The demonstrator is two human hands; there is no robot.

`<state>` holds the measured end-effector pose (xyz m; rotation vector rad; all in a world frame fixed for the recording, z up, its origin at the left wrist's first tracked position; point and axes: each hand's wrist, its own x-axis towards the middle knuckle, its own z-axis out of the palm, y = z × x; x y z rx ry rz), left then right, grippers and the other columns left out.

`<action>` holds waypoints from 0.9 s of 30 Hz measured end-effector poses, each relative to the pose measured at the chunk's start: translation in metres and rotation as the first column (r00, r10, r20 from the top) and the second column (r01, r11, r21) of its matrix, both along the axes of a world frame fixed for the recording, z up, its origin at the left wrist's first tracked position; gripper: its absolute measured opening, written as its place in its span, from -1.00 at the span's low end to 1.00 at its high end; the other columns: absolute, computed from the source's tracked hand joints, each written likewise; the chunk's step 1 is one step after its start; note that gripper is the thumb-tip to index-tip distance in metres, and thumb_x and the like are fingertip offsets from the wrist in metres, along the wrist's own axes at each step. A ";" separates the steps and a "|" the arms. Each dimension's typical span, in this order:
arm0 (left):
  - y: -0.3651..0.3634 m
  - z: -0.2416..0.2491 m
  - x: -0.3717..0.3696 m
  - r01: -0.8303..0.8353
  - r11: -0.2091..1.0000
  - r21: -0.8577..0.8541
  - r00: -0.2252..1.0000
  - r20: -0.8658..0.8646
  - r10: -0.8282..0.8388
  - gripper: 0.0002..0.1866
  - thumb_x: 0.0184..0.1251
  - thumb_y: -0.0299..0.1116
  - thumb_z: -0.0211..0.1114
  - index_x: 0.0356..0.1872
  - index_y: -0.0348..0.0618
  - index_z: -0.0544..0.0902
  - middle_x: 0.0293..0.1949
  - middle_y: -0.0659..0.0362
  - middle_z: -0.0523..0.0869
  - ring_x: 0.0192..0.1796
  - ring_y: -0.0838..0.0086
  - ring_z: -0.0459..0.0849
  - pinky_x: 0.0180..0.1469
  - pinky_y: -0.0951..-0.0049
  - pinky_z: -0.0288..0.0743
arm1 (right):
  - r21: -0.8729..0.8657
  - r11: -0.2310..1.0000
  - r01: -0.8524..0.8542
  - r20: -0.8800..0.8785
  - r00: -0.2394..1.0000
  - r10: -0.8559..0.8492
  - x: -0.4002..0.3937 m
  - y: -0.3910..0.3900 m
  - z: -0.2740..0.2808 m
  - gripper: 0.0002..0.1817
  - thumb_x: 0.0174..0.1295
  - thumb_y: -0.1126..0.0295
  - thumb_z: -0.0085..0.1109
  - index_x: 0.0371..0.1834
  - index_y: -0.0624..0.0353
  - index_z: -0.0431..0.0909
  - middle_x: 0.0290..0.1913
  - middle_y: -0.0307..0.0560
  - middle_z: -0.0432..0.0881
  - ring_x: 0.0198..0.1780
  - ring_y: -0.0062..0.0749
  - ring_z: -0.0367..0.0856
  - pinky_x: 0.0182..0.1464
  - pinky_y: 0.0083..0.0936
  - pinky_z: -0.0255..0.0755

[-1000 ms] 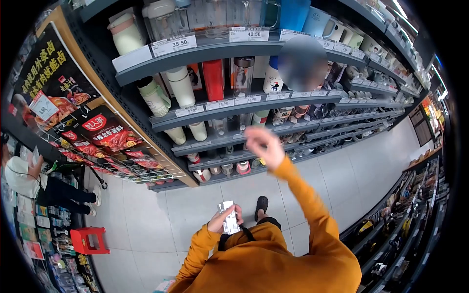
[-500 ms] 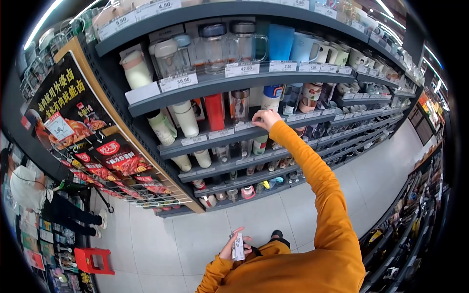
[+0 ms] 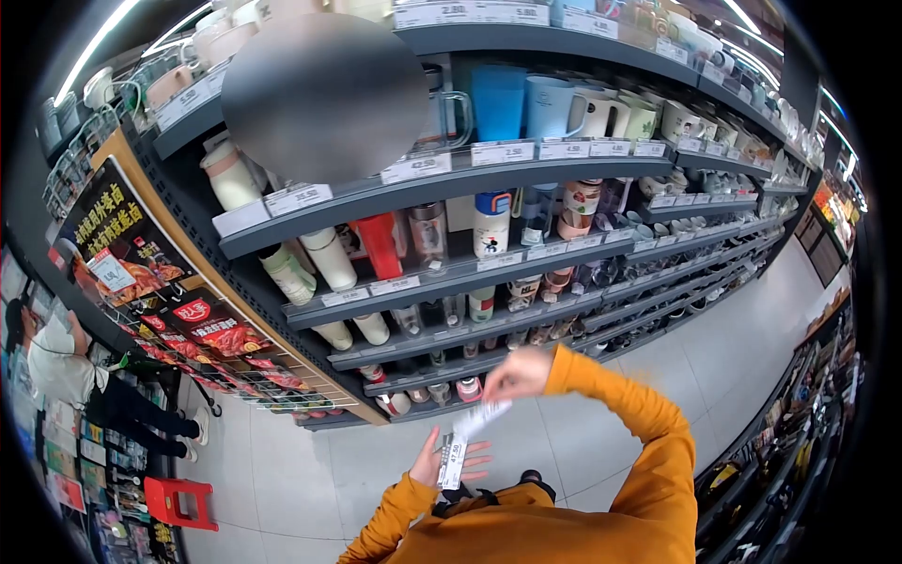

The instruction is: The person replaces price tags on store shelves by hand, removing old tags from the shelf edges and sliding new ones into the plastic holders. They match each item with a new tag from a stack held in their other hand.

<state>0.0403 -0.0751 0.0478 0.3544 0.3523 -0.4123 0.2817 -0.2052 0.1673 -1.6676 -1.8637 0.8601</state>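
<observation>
Over my left palm, my right hand (image 3: 519, 373) pinches a white price tag (image 3: 485, 415), which is smeared by motion. My left hand (image 3: 440, 461) is palm up with its fingers spread. Another price tag (image 3: 453, 461), printed 47.50, lies across that palm, held at the thumb. The lower end of the right hand's tag overlaps the upper end of this one. Ahead, a bare stretch of shelf edge (image 3: 446, 274) shows below a clear tumbler (image 3: 428, 235), between tagged stretches. A blue-lidded bottle (image 3: 492, 226) stands right of that tumbler.
Shelves of cups and bottles fill the front, with a blue tumbler (image 3: 498, 101) higher up. A blurred patch hides part of the upper shelf. Seasoning packets (image 3: 221, 329) hang at left. A person (image 3: 70, 367) stands beyond, near a red stool (image 3: 180, 504). Another shelf (image 3: 770, 451) runs along the right.
My right hand has come down from the shelf edge to my left hand, now with a price tag in its fingers. A tag is gone from the edge under the clear tumbler.
</observation>
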 end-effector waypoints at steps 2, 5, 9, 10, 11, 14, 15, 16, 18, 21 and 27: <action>-0.024 0.015 0.020 0.062 0.998 -0.029 0.997 0.039 -0.061 -0.18 0.38 0.30 -0.29 0.39 -0.21 0.15 0.26 -0.07 0.39 0.13 0.12 0.49 0.19 0.10 0.41 | -0.099 0.992 -0.083 -0.099 0.992 0.073 -0.017 -0.019 -0.016 -0.80 0.20 0.30 0.22 -0.15 0.08 0.67 -0.28 -0.15 0.72 -0.37 -0.42 0.63 -0.32 -0.53 0.48; -0.055 -0.015 0.042 0.200 0.973 0.112 0.968 0.134 -0.214 -0.31 0.43 0.15 -0.12 0.32 -0.23 0.24 0.12 0.03 0.49 -0.09 0.32 0.56 -0.08 0.35 0.54 | -0.135 0.990 -0.047 0.018 0.999 0.049 -0.017 -0.048 -0.046 -0.78 0.19 0.26 0.23 -0.16 0.08 0.66 -0.33 -0.16 0.69 -0.38 -0.40 0.59 -0.30 -0.50 0.47; -0.111 -0.014 0.065 0.134 0.948 0.288 0.968 0.167 -0.188 -0.66 0.45 -0.21 0.08 0.09 -0.19 0.41 -0.18 0.21 0.54 -0.35 0.55 0.52 -0.41 0.56 0.47 | 0.027 0.999 -0.026 -0.006 1.000 0.026 0.030 -0.084 -0.010 -0.73 0.15 0.23 0.26 -0.13 0.09 0.61 -0.25 -0.12 0.63 -0.29 -0.34 0.61 -0.21 -0.47 0.50; -0.130 -0.013 0.070 0.058 0.950 0.308 0.982 0.153 -0.110 -0.70 0.45 -0.24 0.08 0.06 -0.18 0.42 -0.21 0.22 0.53 -0.34 0.54 0.53 -0.41 0.55 0.47 | 0.223 0.973 0.063 0.157 0.983 -0.099 0.051 -0.087 0.025 -0.70 0.13 0.25 0.26 -0.10 0.10 0.57 -0.20 -0.10 0.60 -0.23 -0.30 0.62 -0.17 -0.45 0.52; -0.144 -0.017 0.077 0.037 0.979 0.202 0.978 0.194 -0.077 -0.72 0.41 -0.39 0.11 0.08 -0.17 0.39 -0.14 0.18 0.52 -0.29 0.51 0.55 -0.30 0.51 0.55 | 0.380 0.913 0.150 0.245 0.935 -0.256 0.075 -0.087 0.059 -0.71 0.12 0.32 0.26 -0.10 0.13 0.57 -0.20 -0.10 0.60 -0.24 -0.30 0.63 -0.18 -0.45 0.53; -0.196 -0.017 0.089 0.012 0.978 0.208 0.990 0.135 -0.041 -0.56 0.36 -0.48 0.15 0.23 -0.05 0.28 -0.13 0.17 0.50 -0.25 0.50 0.57 -0.09 0.36 0.62 | 0.810 0.494 0.316 0.111 0.744 -0.659 0.161 -0.068 0.123 -0.82 0.19 0.32 0.16 -0.16 0.07 0.54 -0.19 -0.11 0.59 -0.24 -0.18 0.62 -0.25 -0.43 0.52; -0.210 -0.001 0.093 0.000 0.979 0.202 0.987 0.156 -0.032 -0.40 0.33 -0.58 0.15 0.32 0.11 0.16 -0.05 0.13 0.43 -0.15 0.44 0.57 0.10 0.16 0.56 | 0.844 0.432 0.318 0.134 0.656 -0.743 0.184 -0.061 0.139 -0.79 0.19 0.29 0.18 -0.14 0.09 0.56 -0.19 -0.10 0.59 -0.23 -0.22 0.64 -0.26 -0.44 0.52; -0.224 0.002 0.097 -0.001 0.981 0.196 0.982 0.187 -0.037 -0.37 0.32 -0.59 0.14 0.33 0.15 0.13 -0.03 0.12 0.41 -0.13 0.42 0.56 0.09 0.14 0.56 | 0.877 0.365 0.312 0.147 0.549 -0.823 0.207 -0.055 0.150 -0.76 0.20 0.25 0.19 -0.13 0.10 0.58 -0.19 -0.09 0.60 -0.23 -0.26 0.65 -0.27 -0.45 0.53; -0.248 -0.003 0.102 0.013 0.982 0.190 0.967 0.246 -0.061 -0.31 0.32 -0.62 0.13 0.35 0.24 0.08 0.00 0.11 0.38 -0.09 0.39 0.55 0.09 0.08 0.55 | 0.892 0.389 0.230 0.269 0.421 -0.866 0.253 -0.042 0.149 -0.71 0.23 0.11 0.14 -0.17 0.06 0.61 -0.17 -0.09 0.60 -0.18 -0.16 0.63 -0.18 -0.37 0.51; -0.263 -0.019 0.106 0.002 0.992 0.126 0.985 0.174 -0.024 -0.37 0.36 -0.60 0.08 0.34 0.22 0.09 -0.01 0.09 0.38 -0.13 0.37 0.53 0.11 0.05 0.52 | 0.774 0.541 0.328 0.373 0.455 -0.809 0.266 -0.037 0.157 -0.70 0.22 0.07 0.14 -0.24 0.04 0.65 -0.19 -0.11 0.62 -0.15 -0.13 0.61 -0.12 -0.31 0.48; -0.269 -0.010 0.115 0.056 0.991 0.118 0.961 0.262 -0.086 -0.41 0.49 -0.33 -0.03 0.45 0.06 -0.04 -0.09 0.09 0.48 -0.21 0.42 0.49 -0.05 0.34 0.47 | 0.710 0.600 0.369 0.285 0.628 -0.724 0.267 -0.045 0.181 -0.83 0.13 0.20 0.25 -0.30 -0.01 0.68 -0.26 -0.11 0.68 -0.17 -0.18 0.62 -0.12 -0.35 0.48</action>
